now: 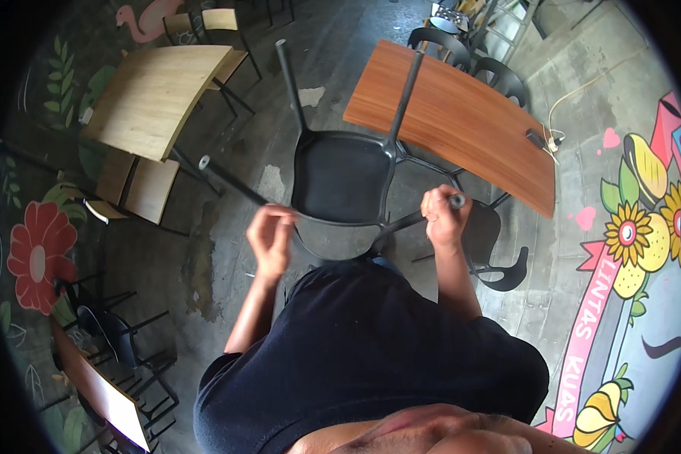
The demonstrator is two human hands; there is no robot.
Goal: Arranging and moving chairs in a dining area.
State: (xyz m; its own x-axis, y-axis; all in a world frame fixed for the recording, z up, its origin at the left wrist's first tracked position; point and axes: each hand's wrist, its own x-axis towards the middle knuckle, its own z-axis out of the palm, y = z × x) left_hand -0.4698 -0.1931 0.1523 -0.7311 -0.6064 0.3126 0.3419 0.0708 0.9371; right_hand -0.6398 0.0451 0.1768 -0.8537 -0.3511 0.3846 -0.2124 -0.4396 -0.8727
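A black chair (343, 176) is upside down in front of me, the underside of its seat facing up and its legs sticking out and upward. My right hand (444, 217) is closed round the near right leg, just below its round tip. At the near left corner, my left hand (271, 240) has its fingers curled over the base of the other near leg (233, 180). That hand is slightly blurred. The curved backrest lies low near my body, partly hidden by my dark shirt.
A reddish-brown table (454, 113) stands ahead right, with black chairs (499, 82) behind it and another chair (483, 234) by my right arm. A pale wooden table (155, 94) with chairs is at the left. More chairs and a table (102, 386) fill the lower left.
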